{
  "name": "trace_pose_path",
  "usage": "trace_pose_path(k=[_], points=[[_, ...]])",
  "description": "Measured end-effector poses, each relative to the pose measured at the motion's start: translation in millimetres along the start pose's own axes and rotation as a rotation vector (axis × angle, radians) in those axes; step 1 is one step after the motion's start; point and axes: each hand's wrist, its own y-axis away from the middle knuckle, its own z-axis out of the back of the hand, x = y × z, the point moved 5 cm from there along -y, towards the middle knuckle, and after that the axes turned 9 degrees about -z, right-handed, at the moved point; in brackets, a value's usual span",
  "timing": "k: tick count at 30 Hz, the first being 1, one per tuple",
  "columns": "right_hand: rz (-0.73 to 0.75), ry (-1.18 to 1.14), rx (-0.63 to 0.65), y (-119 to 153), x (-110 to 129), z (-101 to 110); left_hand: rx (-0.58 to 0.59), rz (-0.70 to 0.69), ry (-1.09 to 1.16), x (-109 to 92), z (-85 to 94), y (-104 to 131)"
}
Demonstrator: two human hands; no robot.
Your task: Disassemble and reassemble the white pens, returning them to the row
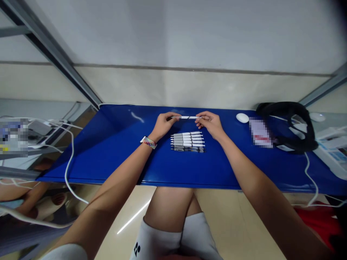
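Holding a white pen [189, 117] crosswise between both hands, close to the far edge of the glossy blue table [151, 169]; cannot tell whether touching the surface or just above it. Gripping the left end between thumb and fingers of the left hand [164, 124], with a multicoloured bracelet [149, 142] around the wrist. Pinching the right end with thumb and fingertips of the right hand [210, 124], other fingers loosely curled. Between the two grips, a bare stretch of white barrel with a dark mark.

Nearer the body, below the held pen, a neat row of white-and-grey pens [187, 139], side by side, tips to the left. On the near side of that row, a darker, see-through pen [189, 148], pointing the same way.

To the right, well apart from the pens, a rounded white object [242, 118], like a computer mouse in shape. Just beside it, a pinkish item [260, 133], pixelated beyond naming. Farther right, a looped black padded strap [306, 122]. Over the table's left end, a drooping white cable [72, 144]. Below the near edge, bare knees [170, 206] and white shorts [162, 238].
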Motion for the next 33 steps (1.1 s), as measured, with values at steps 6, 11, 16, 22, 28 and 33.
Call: trace_pose_path(k=[6, 11, 16, 22, 28, 33], points=[[0.066, -0.044, 0.029, -3, 2, -1, 0.013, 0.031, 0.103, 7, -1.6, 0], [0.064, -0.073, 0.004, -3, 3, 1, 0.005, 0.095, 0.125, 9, -3.7, -1], [0.027, -0.113, 0.0, -5, -2, 4, -0.003, 0.03, 0.173, 3, -2.3, -2], [0.002, -0.121, -0.012, -7, -6, 5, -0.022, 0.082, 0.186, 6, 0.0, -2], [-0.019, -0.123, -0.016, -7, -6, 6, 0.021, 0.12, 0.181, 9, 0.9, -2], [-0.039, -0.142, -0.03, -8, -7, 7, 0.001, 0.081, 0.237, 8, 4.1, -4]])
